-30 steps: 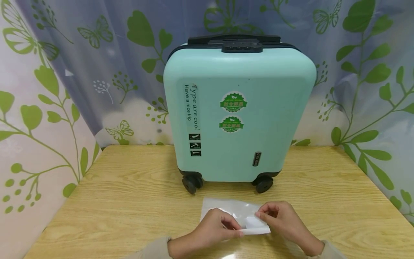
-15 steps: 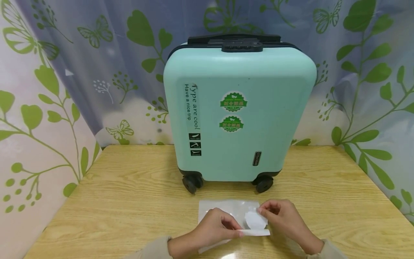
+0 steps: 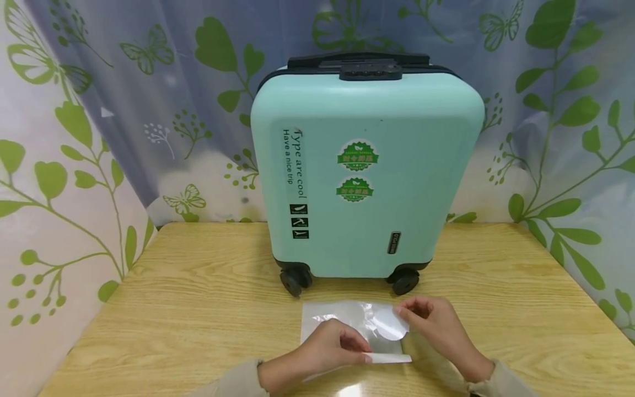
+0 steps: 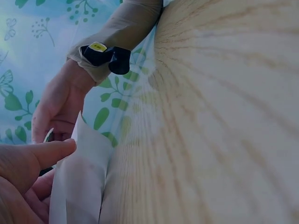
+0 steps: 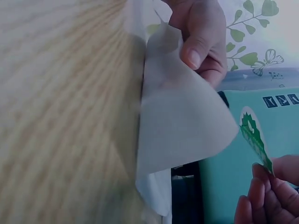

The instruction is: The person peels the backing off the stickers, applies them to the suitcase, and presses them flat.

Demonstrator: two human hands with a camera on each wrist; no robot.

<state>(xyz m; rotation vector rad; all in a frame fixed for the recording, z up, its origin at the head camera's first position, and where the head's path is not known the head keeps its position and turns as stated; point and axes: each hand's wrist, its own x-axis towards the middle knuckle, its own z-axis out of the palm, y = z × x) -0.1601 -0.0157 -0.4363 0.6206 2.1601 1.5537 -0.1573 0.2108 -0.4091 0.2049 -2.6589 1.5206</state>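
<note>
Between thumb and fingers, my right hand [image 3: 434, 328] pinches a round sticker [image 3: 389, 324] by its edge. The right wrist view shows its green printed face and white rim; the sticker [image 5: 253, 137] stands on edge, close beside the curled end of a whitish backing sheet [image 5: 184, 119]. My left hand [image 3: 334, 347] pinches that sheet [image 3: 313, 318] along its near edge, which is folded back into a narrow white strip. Part of the sheet is hidden under the left hand. In the left wrist view the sheet [image 4: 84, 175] rises beside the left thumb.
A mint-green suitcase [image 3: 421, 165] stands upright on black wheels behind the hands. On its front are two green round stickers, an upper one [image 3: 358, 156] and a lower one [image 3: 354, 190]. The wooden table [image 3: 188, 298] meets a leaf-patterned curtain [image 3: 208, 165].
My right hand has moved slightly up and away from the folded edge, lifting the sticker off the sheet's near strip. The left hand keeps its hold on the sheet almost unmoved.
</note>
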